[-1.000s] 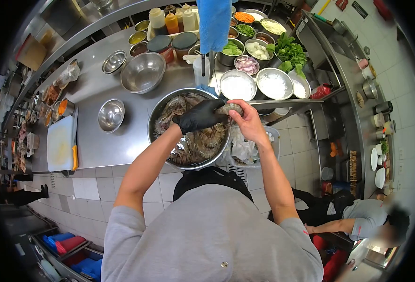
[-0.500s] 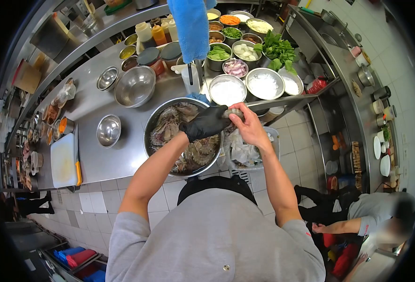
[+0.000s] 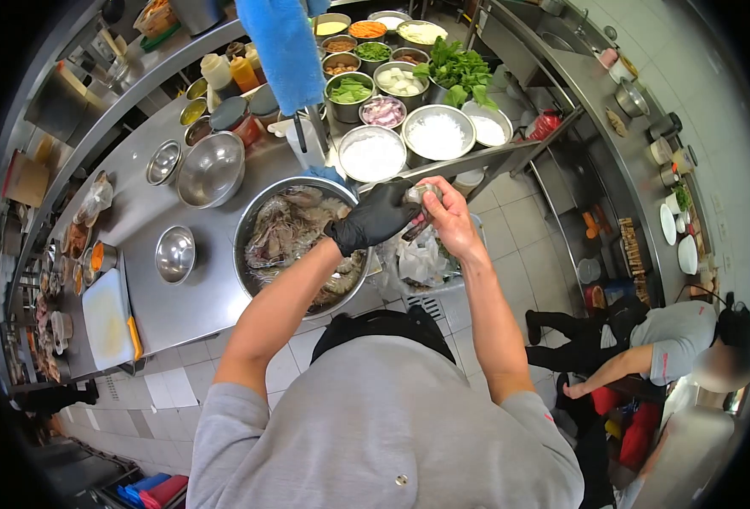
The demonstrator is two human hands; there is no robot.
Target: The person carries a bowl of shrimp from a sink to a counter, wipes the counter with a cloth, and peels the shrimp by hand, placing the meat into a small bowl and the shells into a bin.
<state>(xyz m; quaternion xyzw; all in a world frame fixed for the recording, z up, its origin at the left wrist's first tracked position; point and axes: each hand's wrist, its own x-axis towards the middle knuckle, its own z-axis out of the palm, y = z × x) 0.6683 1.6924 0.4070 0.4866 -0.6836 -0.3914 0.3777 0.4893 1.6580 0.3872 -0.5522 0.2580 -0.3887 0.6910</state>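
My left hand (image 3: pixel 376 219), in a black glove, is closed around a greyish shrimp (image 3: pixel 417 194). The bare fingers of my right hand (image 3: pixel 451 219) pinch the same shrimp from the other side, hiding part of it. Both hands are held just right of a large metal bowl (image 3: pixel 241 254), my gloved wrist crossing its right side. Inside that bowl lies a heap of raw, shell-on shrimp (image 3: pixel 294 225). Below my hands stands a bin lined with crumpled plastic bags (image 3: pixel 421 261).
Tubs of white powder (image 3: pixel 372 154), cut vegetables and leafy greens (image 3: pixel 460 72) stand ahead. A blue cloth (image 3: pixel 283 55) hangs in front. Left are a perforated bowl (image 3: pixel 211 170), a small steel bowl (image 3: pixel 175 254), a cutting board (image 3: pixel 107 318) and a yellow-handled knife (image 3: pixel 134 338). Another person (image 3: pixel 672 339) bends at right.
The view has shifted, so the counter appears further left. My hands have turned on the shrimp and now sit over the bin, slightly away from the bowl.
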